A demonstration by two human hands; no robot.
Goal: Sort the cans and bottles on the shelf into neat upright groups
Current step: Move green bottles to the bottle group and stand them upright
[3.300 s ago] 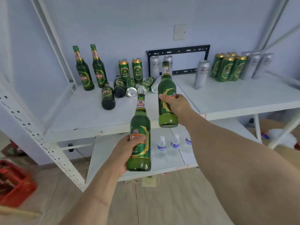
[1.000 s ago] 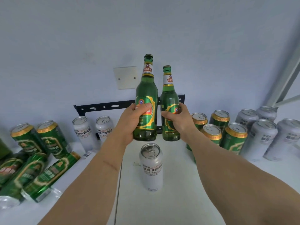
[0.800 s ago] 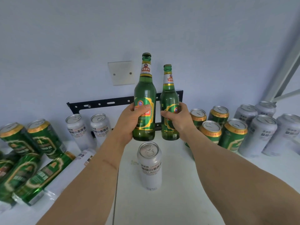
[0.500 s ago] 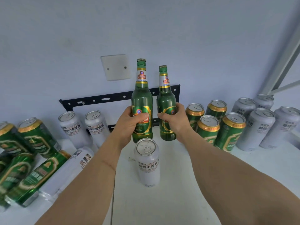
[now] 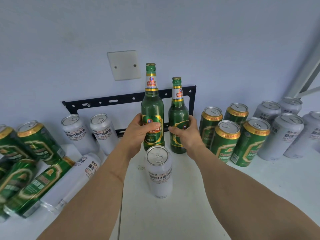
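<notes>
My left hand [image 5: 139, 131] grips a green beer bottle [image 5: 152, 108] upright at mid-shelf. Beside it my right hand [image 5: 187, 135] grips a second green bottle [image 5: 178, 108], lower, its base at or near the white shelf [image 5: 190, 205]. A white can [image 5: 159, 172] stands upright just in front of both bottles. Upright green cans [image 5: 225, 141] stand to the right, with upright white cans [image 5: 280, 135] beyond them. On the left, two white cans [image 5: 90, 132] stand upright. Green cans [image 5: 26, 184] and a white can [image 5: 72, 181] lie on their sides there.
A black metal bracket [image 5: 121, 99] leans against the blue wall behind the bottles. A blank wall plate [image 5: 123, 64] sits above it. A grey shelf post [image 5: 310, 66] rises at the far right.
Both hands carried the bottles from in front of the shelf to its back centre. In the last half second they lowered them toward the shelf, the right one further.
</notes>
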